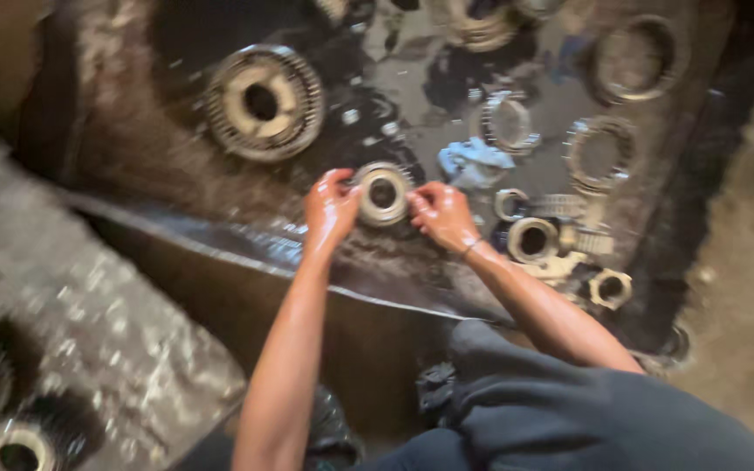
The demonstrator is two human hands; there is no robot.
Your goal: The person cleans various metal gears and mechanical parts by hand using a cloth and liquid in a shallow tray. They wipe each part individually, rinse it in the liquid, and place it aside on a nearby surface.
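Both hands, left hand [329, 212] and right hand [441, 214], pinch opposite edges of a small metal ring [383, 194], holding it level over the oily tray [176, 166], probably so wet fingers don't slip.

Motion blur softens the whole view, so the teeth of the large toothed ring [263, 102] at far left merge into a grey band. The fingers of the left hand [329, 212] and right hand [441, 214] cover both sides of the small ring [383, 194] between them. The top edge cuts off a ring [480, 24] far away; the bottom edge cuts a gear [12, 448] near left. The pale lump [475, 163] is too smeared to identify.
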